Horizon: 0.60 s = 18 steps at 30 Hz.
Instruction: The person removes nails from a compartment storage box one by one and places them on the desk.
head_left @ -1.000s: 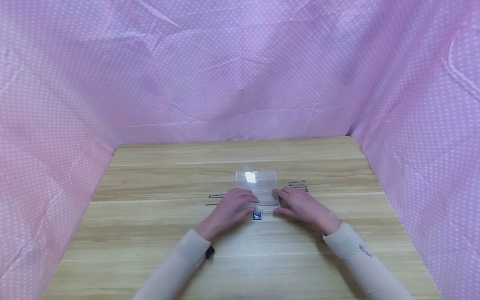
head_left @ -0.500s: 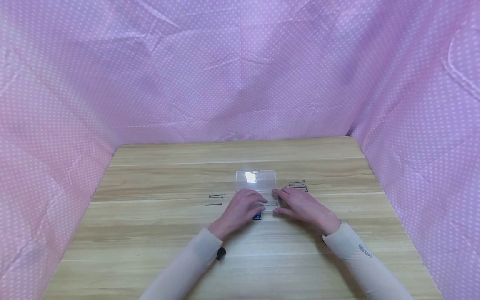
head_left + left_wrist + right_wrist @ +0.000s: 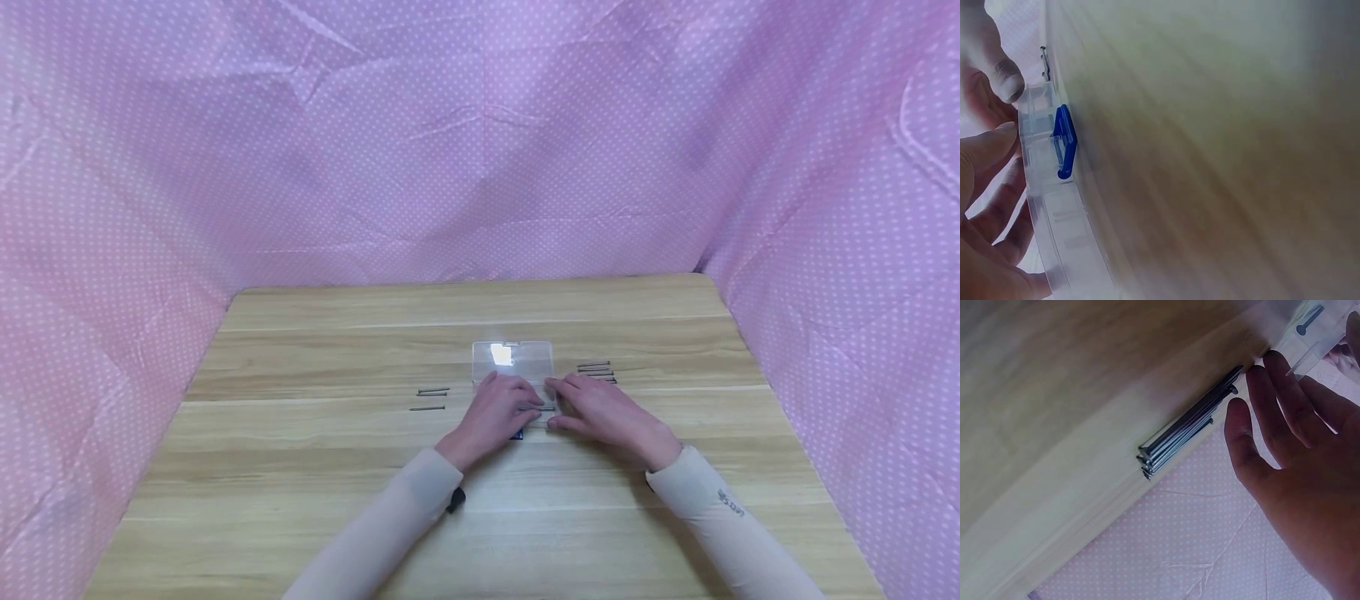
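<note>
A clear plastic box (image 3: pixel 531 362) stands on the table with its lid raised at the back. Its blue latch (image 3: pixel 1065 142) hangs at the front. Inside lies a nail (image 3: pixel 550 409). My left hand (image 3: pixel 491 411) reaches over the box, thumb and fingertips apart around the nail's left end; contact with the nail cannot be made out. My right hand (image 3: pixel 607 417) holds the box's right end, thumb at the front corner and index finger at the back. Beside it lies a row of several nails (image 3: pixel 1188 425).
To the left of the box, more nails (image 3: pixel 432 392) lie on the wooden table (image 3: pixel 337 467). Pink dotted cloth (image 3: pixel 480 167) hangs behind the table and along both sides.
My left hand has slid right across the box to the nail, uncovering the left-hand nails and covering much of the latch. My right hand and the nail inside have stayed put.
</note>
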Motion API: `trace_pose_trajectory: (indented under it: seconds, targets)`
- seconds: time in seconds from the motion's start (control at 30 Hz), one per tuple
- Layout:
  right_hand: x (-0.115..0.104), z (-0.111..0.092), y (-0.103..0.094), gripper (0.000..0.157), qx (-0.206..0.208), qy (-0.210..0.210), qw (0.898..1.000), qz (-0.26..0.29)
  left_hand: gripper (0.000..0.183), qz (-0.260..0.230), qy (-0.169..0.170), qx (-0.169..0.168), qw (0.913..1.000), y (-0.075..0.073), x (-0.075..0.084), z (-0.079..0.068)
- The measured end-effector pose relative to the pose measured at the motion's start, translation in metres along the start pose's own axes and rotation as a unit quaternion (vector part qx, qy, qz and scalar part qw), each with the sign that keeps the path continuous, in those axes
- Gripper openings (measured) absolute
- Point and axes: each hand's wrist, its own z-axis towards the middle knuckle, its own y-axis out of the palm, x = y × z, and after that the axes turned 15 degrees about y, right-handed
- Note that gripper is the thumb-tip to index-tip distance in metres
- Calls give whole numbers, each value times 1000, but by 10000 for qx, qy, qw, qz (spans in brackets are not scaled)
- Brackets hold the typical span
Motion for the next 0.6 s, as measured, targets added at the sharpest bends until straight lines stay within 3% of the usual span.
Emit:
trace_pose_trajectory:
  seconds: [0.2,0.6]
  targets:
    - [0,0,0,62,63,-55,10000,-17,14,206,78,7,9998,2,0,4]
    - [-1,0,-1,62,32,-18,10000,-33,13,928,555,-80,9941,5,1,11]
